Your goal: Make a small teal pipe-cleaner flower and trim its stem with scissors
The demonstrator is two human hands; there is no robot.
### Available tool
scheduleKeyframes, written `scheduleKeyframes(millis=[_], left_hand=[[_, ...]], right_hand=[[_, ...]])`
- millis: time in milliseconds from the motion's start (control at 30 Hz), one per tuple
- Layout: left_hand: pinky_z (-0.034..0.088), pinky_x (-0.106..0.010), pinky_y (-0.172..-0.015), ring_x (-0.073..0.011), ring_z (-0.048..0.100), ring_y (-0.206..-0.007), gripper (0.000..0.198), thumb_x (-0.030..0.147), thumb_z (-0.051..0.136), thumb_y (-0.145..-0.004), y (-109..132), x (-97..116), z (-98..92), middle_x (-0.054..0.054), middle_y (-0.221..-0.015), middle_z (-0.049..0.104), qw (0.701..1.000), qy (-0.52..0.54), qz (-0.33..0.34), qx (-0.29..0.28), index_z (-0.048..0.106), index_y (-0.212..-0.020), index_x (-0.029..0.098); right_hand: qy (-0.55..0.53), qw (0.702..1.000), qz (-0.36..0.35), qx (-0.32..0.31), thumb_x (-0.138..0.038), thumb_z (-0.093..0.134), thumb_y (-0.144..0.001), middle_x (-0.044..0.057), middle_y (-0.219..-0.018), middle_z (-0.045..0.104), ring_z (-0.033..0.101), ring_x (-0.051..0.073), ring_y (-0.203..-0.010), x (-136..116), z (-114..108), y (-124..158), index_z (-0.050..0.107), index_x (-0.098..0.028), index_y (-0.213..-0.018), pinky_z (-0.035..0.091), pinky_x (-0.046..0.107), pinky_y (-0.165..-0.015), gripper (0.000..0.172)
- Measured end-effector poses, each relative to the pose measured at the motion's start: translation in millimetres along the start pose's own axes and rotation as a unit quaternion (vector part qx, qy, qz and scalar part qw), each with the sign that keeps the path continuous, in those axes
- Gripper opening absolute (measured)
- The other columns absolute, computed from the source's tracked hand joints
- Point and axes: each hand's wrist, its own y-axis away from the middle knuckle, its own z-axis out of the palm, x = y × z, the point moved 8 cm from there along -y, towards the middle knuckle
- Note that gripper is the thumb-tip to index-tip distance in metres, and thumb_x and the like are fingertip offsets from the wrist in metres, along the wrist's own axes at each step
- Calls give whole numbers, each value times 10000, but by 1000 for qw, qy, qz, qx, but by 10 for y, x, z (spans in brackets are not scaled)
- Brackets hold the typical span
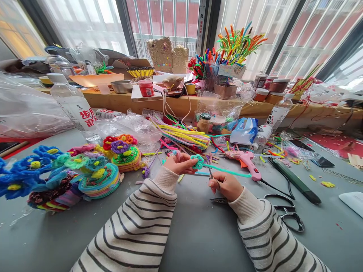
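Observation:
My left hand (181, 165) pinches a turquoise pipe-cleaner flower (196, 161) at the middle of the table. A turquoise pipe cleaner (227, 171) runs from the flower to the right, past my other hand. My right hand (227, 185) is closed round small metal scissors (210, 173), whose narrow blades point up beside the pipe cleaner; its grip is mostly hidden by the fingers. Beneath the right wrist lie larger black-handled scissors (293, 222) with their blades reaching left. A pink glue gun (247, 162) rests just beyond this hand.
Finished pipe-cleaner flower pots (99, 179) stand at the left. Bundled pipe cleaners (184, 134) lie behind my hands, near a glass jar (203, 122). Water bottles (74, 107), plastic bags and a dark green bar (296, 181) are around. A crowded ledge (110, 101) runs below the windows.

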Motion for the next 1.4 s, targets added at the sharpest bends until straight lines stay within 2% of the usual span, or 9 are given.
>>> scheduleKeyframes(millis=[133, 300, 667, 833, 1100, 1267, 1400], left_hand=[[461, -194, -440, -128, 582, -450, 323, 290, 741, -365, -1, -38, 40, -2, -442, 595, 1000, 12, -9, -19, 534, -547, 122], [467, -187, -436, -119, 578, -435, 323, 288, 739, -373, -2, -65, 71, 10, -429, 591, 999, 17, -14, -27, 499, -519, 128], [480, -198, -444, -125, 584, -448, 307, 267, 732, -411, 3, -86, 73, -3, -446, 603, 999, 2, -21, -31, 471, -494, 130], [476, -183, -442, -119, 584, -447, 318, 282, 734, -395, 16, -63, 67, -3, -438, 601, 1000, 0, -19, -24, 473, -493, 129], [480, -200, -471, -107, 571, -440, 328, 279, 734, -393, -8, -71, 49, 13, -441, 592, 1000, 21, -7, -17, 468, -505, 125], [499, -229, -545, -126, 600, -543, 318, 232, 740, -398, 20, 1, 62, 22, -499, 602, 997, 77, 16, -27, 489, -566, 131], [475, -168, -465, -99, 579, -465, 298, 242, 733, -424, 37, 29, 35, 14, -495, 602, 995, 94, 0, -23, 551, -628, 124]], right_hand=[[6, 998, -36, -47, -766, 266, -570, -24, -438, 361, 296, 69, -428, -74, 77, 1, 490, -128, -507, 239, 209, -419, 679], [18, 996, -40, -75, -774, 259, -564, -28, -446, 354, 288, 63, -416, -117, 134, 15, 484, -126, -526, 239, 200, -405, 687], [36, 996, -61, -62, -770, 256, -571, 3, -463, 417, 330, 78, -439, -113, 114, 9, 517, -119, -511, 253, 207, -415, 704], [41, 997, -54, -26, -726, 340, -596, -1, -443, 400, 312, 76, -431, -72, 60, -3, 504, -121, -462, 236, 215, -424, 641], [27, 999, -11, 32, -669, 463, -569, -1, -391, 421, 340, 80, -411, -58, -18, -5, 388, -155, -371, 264, 212, -428, 556], [33, 998, 11, 48, -689, 399, -599, 2, -433, 431, 357, 93, -443, 26, -73, -7, 468, -145, -425, 276, 222, -459, 575], [24, 999, -11, 36, -737, 255, -620, -1, -460, 397, 357, 100, -464, 21, -68, -16, 511, -137, -504, 274, 225, -467, 662]])
